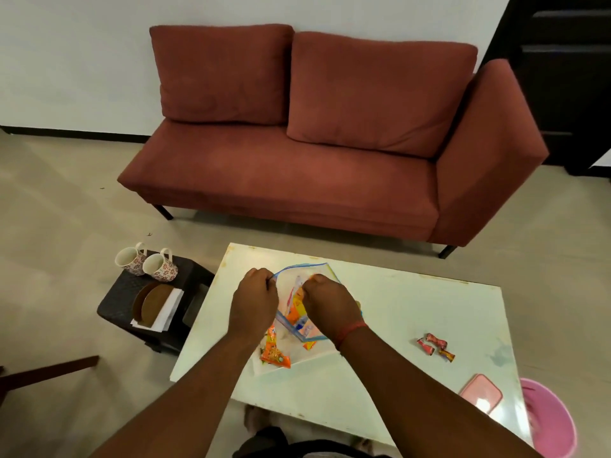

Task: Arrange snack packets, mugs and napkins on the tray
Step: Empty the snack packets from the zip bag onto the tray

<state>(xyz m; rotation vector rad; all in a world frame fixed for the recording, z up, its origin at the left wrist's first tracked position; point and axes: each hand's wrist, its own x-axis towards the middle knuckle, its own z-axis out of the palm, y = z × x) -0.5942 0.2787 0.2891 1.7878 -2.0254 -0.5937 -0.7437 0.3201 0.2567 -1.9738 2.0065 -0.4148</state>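
both hands, left hand (254,297) and right hand (325,297), pinch the rim of the clear blue-edged zip bag (305,312) on the white table (413,312), apparently spreading its mouth to reach the orange snack packets (294,310) inside.

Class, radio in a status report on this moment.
Left hand and right hand each grip the zip bag mouth. Snack packets inside. Mugs on side stool. No tray visible.
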